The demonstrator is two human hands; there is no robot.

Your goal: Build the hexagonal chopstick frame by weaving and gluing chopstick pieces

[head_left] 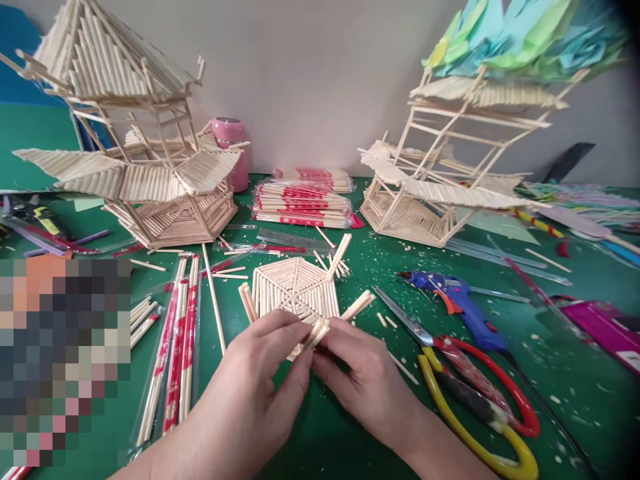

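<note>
We work at a green table [350, 457], and we take the hexagonal stick base [295, 287] at its middle as our landmark. Behind the base to the left stands the tall stick pavilion [140, 181] with its pointed roof; behind it to the right stands the leaning stick pavilion [463, 192], topped with blue and green paper. Our left hand [265, 353] and our right hand [363, 363] come together at the near edge of the base, fingers curled inward. To the right of the base lie the scissors [457, 373], blades pointing towards it, and beyond them the blue glue gun [465, 303]. Straight behind the base are stacked packets of sticks [303, 203]; to its left lie long wrapped sticks [175, 353]. Short upright posts [340, 257] of bundled sticks rise at corners of the base, tilted outward. Smallest is the stick bundle [319, 333] at the base's near edge: we pinch it from both sides, left thumb and fingers closed on it, right fingertips pressed against it, hardly any gap between the two hands. Its tips poke up above our fingers; we cannot tell whether its hidden lower end touches the base.
</note>
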